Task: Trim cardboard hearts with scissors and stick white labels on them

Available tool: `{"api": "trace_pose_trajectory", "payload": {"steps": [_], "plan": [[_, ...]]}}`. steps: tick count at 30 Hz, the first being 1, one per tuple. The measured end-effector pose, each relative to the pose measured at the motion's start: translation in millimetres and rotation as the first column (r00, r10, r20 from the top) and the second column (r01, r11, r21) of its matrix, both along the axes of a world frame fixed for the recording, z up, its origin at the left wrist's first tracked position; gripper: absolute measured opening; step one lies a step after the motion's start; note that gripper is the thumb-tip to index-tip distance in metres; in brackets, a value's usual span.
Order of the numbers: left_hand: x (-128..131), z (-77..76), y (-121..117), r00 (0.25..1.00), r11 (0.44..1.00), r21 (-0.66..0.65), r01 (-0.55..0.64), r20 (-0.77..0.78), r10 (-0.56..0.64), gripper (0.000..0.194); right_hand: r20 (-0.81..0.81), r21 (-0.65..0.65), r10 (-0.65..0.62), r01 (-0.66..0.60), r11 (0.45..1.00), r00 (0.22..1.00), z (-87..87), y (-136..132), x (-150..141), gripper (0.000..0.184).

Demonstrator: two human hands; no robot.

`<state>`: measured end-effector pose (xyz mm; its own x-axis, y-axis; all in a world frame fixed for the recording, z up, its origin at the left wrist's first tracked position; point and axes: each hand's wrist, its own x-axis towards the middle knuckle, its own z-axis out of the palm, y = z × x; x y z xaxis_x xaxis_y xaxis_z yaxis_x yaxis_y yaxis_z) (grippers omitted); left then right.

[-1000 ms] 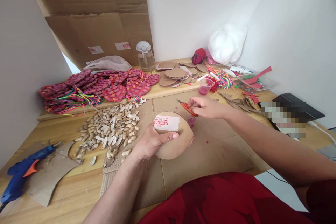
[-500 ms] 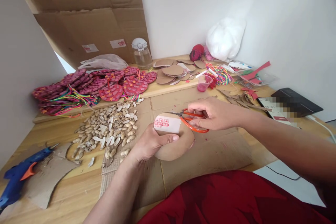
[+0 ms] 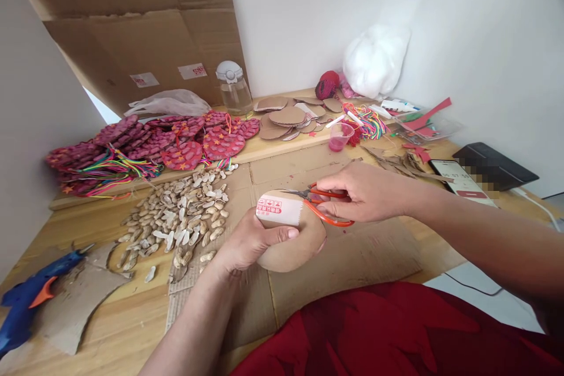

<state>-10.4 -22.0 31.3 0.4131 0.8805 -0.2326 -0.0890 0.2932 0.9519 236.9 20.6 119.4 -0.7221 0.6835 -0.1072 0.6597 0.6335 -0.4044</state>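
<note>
My left hand (image 3: 258, 239) grips a rounded cardboard disc (image 3: 293, 249) at its left side, thumb on top over a white label strip with red print. In my right hand (image 3: 348, 191) are orange-handled scissors (image 3: 328, 218), fingers through the loops. Their blades lie at the disc's upper right edge; how far apart the blades are is hard to make out. Below the disc lies a flat cardboard sheet (image 3: 352, 264) on the wooden table. A heap of peanut shells (image 3: 176, 217) spreads to the left of my left hand.
A blue glue gun (image 3: 33, 299) rests on a cardboard scrap at left. Along the back ledge are decorated red pieces (image 3: 185, 141), a bottle (image 3: 233, 91), cut cardboard discs (image 3: 288, 116), a plastic cup (image 3: 341, 137) and colored cords (image 3: 370, 123). A phone (image 3: 460, 179) lies at right.
The view has shifted slightly, so the background sits a little further left. The scissors' handles look slightly wider apart. Both hands keep their hold on the disc and scissors.
</note>
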Motion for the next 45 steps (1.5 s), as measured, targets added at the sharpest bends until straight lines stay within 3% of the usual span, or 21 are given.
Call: {"api": "trace_pose_trajectory", "payload": {"steps": [9,22,37,45], "plan": [[0.6,1.5,-1.2,1.0,0.999,-0.034,-0.005,-0.008,0.005,0.055,0.039,0.035,0.026,-0.028,0.999,0.999,1.5,-1.3,-0.9,0.033],[-0.2,0.9,-0.7,1.0,0.999,-0.039,0.02,0.017,-0.019,0.051,-0.039,0.015,0.071,-0.071,0.997,0.997,-2.6,1.3,4.6,0.033],[-1.7,-1.5,0.6,1.0,0.999,-0.028,0.023,0.006,-0.023,0.055,-0.027,0.031,-0.04,0.041,0.999,0.999,2.3,1.1,5.4,0.032],[-0.2,1.0,0.0,0.999,0.999,-0.027,0.035,-0.006,-0.035,0.057,-0.031,0.062,0.007,-0.005,0.998,0.999,0.5,1.6,2.4,0.03]]}}
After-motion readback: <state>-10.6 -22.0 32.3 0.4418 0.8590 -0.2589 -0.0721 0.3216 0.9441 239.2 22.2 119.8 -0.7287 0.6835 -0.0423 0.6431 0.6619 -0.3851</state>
